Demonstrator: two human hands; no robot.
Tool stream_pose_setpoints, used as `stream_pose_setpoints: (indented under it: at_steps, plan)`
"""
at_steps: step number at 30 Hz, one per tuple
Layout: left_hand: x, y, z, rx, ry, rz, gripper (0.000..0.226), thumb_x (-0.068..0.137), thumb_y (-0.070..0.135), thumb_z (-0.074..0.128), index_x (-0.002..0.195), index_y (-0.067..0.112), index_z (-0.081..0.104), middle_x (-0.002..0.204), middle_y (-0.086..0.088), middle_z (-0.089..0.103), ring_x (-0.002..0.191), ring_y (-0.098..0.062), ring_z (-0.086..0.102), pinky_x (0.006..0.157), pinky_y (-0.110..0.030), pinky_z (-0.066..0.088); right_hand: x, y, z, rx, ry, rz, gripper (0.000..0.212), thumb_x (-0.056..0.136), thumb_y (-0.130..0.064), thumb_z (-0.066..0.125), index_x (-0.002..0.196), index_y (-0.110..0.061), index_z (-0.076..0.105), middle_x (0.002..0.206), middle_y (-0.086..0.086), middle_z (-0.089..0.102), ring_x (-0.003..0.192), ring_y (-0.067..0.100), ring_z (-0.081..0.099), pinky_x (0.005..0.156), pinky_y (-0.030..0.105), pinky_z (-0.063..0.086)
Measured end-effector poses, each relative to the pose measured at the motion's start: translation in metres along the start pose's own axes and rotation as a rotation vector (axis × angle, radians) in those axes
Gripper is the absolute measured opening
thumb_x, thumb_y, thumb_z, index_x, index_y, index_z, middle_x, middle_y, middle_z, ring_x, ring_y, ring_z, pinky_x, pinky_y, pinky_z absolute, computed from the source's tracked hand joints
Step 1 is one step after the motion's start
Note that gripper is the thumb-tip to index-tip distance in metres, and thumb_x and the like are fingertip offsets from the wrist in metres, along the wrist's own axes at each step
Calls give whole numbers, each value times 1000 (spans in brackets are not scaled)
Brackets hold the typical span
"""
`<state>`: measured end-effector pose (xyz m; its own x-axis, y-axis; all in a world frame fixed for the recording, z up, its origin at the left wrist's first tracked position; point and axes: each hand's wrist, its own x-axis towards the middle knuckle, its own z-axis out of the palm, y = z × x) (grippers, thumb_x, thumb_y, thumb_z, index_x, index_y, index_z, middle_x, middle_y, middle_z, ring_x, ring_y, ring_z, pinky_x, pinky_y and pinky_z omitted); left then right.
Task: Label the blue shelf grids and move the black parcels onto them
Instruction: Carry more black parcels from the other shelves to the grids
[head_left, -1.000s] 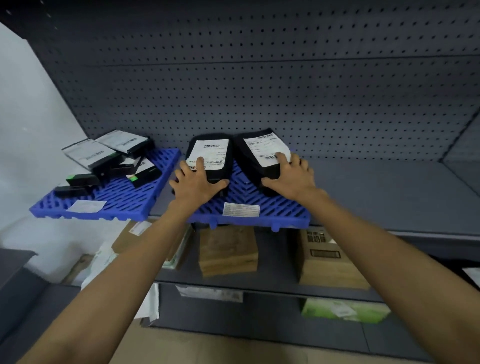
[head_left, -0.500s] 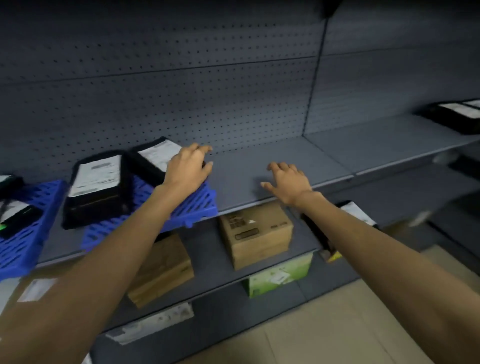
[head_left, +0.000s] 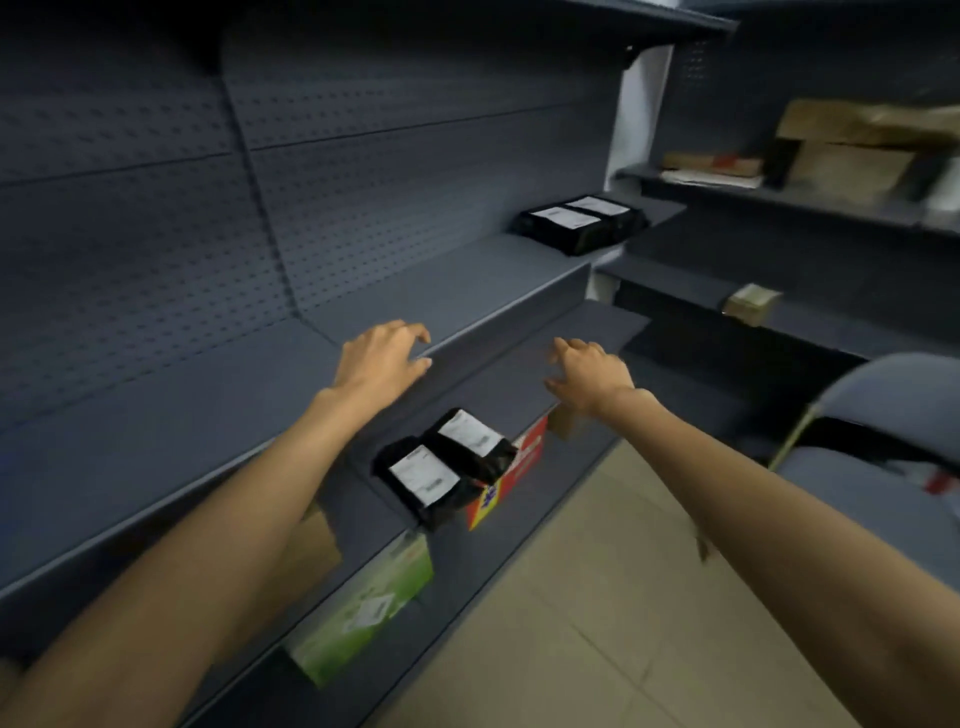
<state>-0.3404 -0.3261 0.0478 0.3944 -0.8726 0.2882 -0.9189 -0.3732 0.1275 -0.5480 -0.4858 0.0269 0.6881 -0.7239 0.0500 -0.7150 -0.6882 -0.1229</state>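
Observation:
Two black parcels with white labels (head_left: 581, 222) lie side by side at the far right end of the upper grey shelf (head_left: 457, 270). Another pair of black labelled parcels (head_left: 447, 462) lies on the lower shelf, below and between my arms. My left hand (head_left: 382, 356) hovers over the front edge of the upper shelf, fingers loosely spread, holding nothing. My right hand (head_left: 587, 371) reaches forward over the lower shelf, fingers spread, also holding nothing. No blue grid is in view.
A red box (head_left: 519, 462) and a green box (head_left: 363, 608) stand on the low shelves. Cardboard boxes (head_left: 852, 150) fill a second shelf unit at the right. A grey chair (head_left: 883, 441) stands at the right edge, on a tiled floor (head_left: 597, 597).
My view has swung right along the shelf; the blue grids and the parcels on them have left the frame. Both hands let go of those parcels and moved right, holding nothing.

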Motion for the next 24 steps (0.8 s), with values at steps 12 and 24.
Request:
stream_pose_setpoints:
  at_steps: [12,24]
  plan:
    - [191,156,87,-15,-17,140,32,93,37,61,121,23,61,118,-1,64,109,-24,61,75,-36,46,95,217,-10,49,49,178,39,96,-35,50,129,-14,46,127,11,54,118,34,50,91,43,42]
    - [420,174,167,-17,-42,97,36,93,38,59,125,21,57,123,-5,60,111,-29,58,76,-40,46,308,320,-37,7,83,138,36,95,-34,53,124,-13,49,129,12,55,120,35,50,93,44,42]
